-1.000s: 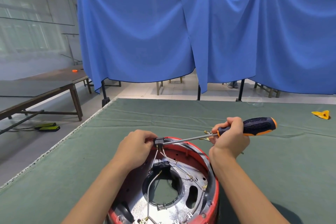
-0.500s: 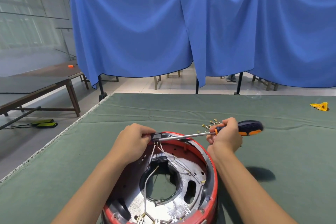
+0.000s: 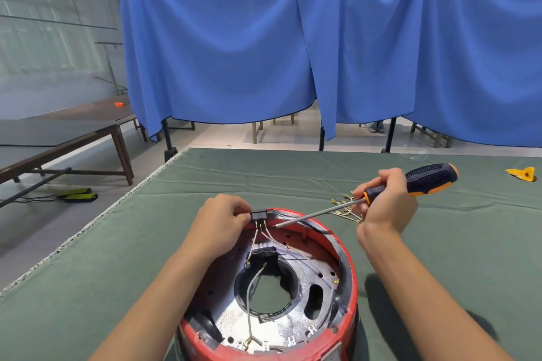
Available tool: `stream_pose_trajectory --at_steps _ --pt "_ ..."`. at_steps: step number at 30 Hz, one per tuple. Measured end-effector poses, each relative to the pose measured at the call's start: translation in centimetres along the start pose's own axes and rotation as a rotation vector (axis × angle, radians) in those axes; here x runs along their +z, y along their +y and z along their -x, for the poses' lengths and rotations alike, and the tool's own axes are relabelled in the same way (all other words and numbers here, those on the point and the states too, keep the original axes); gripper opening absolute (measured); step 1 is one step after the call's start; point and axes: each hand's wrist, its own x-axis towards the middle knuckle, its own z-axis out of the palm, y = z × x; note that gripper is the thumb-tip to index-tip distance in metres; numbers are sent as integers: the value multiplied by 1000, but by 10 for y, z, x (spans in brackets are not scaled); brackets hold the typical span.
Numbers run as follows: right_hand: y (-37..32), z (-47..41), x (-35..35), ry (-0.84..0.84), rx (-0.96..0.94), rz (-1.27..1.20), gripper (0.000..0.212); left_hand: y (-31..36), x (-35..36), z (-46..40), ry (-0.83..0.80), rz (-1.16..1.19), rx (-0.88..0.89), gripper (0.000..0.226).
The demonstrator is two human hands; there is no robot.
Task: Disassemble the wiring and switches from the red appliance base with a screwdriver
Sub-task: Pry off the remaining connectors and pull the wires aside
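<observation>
1. Two hands are busy: your left hand pinches the small black switch at the far rim of the red appliance base, fingers curled round it, while your right hand is wrapped round the front of the screwdriver handle.
2. The base sits open side up on the green surface, just in front of you. The switch is lifted to the rim, tethered by thin white wires running down into the shell.
3. The screwdriver tip rests just beside the switch's brass terminals, to their right.
4. Judge the switch as light, rigid plastic and easy to crack; hold it by the body, not the terminals.
5. The wires look thin and limp; pulling on them would likely tear a strand, so lever at the connector.
6. The base seems stiff and stable, though its inner metal edges may be sharp.
7. A cluster of loose brass-tipped leads lies behind your right hand.
</observation>
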Motion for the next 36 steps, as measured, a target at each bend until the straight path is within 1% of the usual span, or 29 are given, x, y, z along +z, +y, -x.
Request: stream_pose_trajectory --at_steps 4,7,8,9,11,12,14,16,18,19,21,23,25,27,30,32,34,36 --pt "-3 12 -12 -230 -61 243 32 1 -1 1 7 -27 11 13" --pt "-15 19 -18 -405 -113 581 38 2 -2 2 2 -38 13 13" --pt "-22 21 -19 -481 -90 710 40 1 -2 1 0 -36 11 13" --pt "-30 22 -19 -590 -24 794 38 1 -2 1 -1 -32 8 13" --pt "-48 25 -16 -879 157 803 22 -1 -3 0 1 -23 0 13" --pt "-55 27 -14 -995 229 779 22 -1 -3 0 -1 -23 -1 13" --pt "-66 28 -15 -1152 352 684 36 -2 -1 1 -2 -27 1 13" --pt "-71 27 -17 -1236 518 512 40 0 0 2 2 -37 4 13" --pt "-74 26 -18 -1258 724 324 41 1 0 1 6 -45 7 14" --pt "-75 26 -17 -1227 814 278 42 1 -1 1 7 -48 9 14" --pt "-78 25 -14 -1137 902 367 42 1 -2 0 10 -52 16 14" --pt "-84 26 -9 -1096 900 560 35 -1 -2 1 15 -48 19 15" --pt "-92 27 -4 -1120 863 773 25 -1 -2 1 21 -53 16 16" --pt "-99 28 0 -1161 825 982 20 -2 -1 2 21 -50 13 16" --pt "-111 30 9 -1203 703 1233 6 -1 1 2 8 -49 12 16" --pt "-118 34 15 -1208 622 1337 8 -1 1 2 8 -53 9 16" --pt "-124 40 17 -1190 505 1479 16 -1 1 1 12 -59 12 18" --pt "-125 44 15 -1128 286 1694 24 -1 1 1 9 -70 11 20"
